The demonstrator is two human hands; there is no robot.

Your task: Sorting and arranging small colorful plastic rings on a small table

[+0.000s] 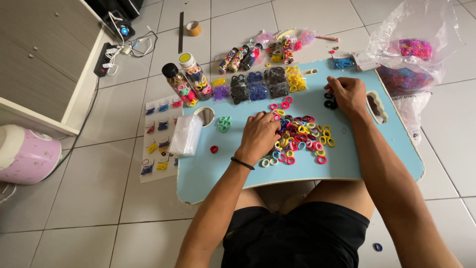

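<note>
Black shorts point(302, 238) fill the bottom of the frame, my knees tucked under the light blue lap tray point(208, 173). At centre, my left hand point(260, 135) presses curled fingers into the heap of colourful hair ties point(302, 136), raking rather than gripping. Further right, upper middle, my right hand point(347, 93) pinches at a few black hair ties point(329, 103) on the tray. Clear plastic bag point(414, 44) sits upper right.
</note>
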